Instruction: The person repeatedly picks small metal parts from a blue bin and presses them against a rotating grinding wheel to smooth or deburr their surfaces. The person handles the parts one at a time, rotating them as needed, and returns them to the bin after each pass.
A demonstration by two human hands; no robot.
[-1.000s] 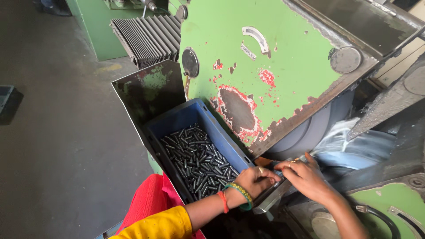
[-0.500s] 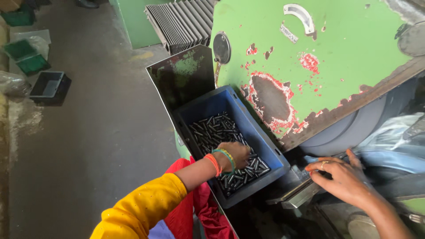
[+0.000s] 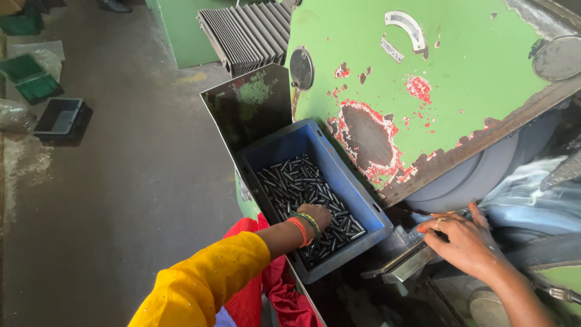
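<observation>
A blue plastic bin (image 3: 357,197) stands beside a green machine and holds several small dark metal pins (image 3: 296,181). My left hand (image 3: 318,216), with bangles at the wrist and a yellow sleeve behind it, reaches down into the pins near the bin's near end; its fingers are buried among them, so its grip is hidden. My right hand (image 3: 463,239) rests with spread fingers on a metal guide rail (image 3: 402,263) at the machine's grinding wheel (image 3: 484,175).
The green machine housing (image 3: 448,79) with chipped paint fills the upper right. A dark metal panel (image 3: 251,112) stands behind the bin. A ribbed bellows cover (image 3: 248,33) lies further back. A dark tray (image 3: 59,116) and green trays (image 3: 30,79) sit on the concrete floor at left.
My left hand left the rail beside my right hand and went down into the blue bin of pins. My right hand stayed at the rail. My head turned left.
</observation>
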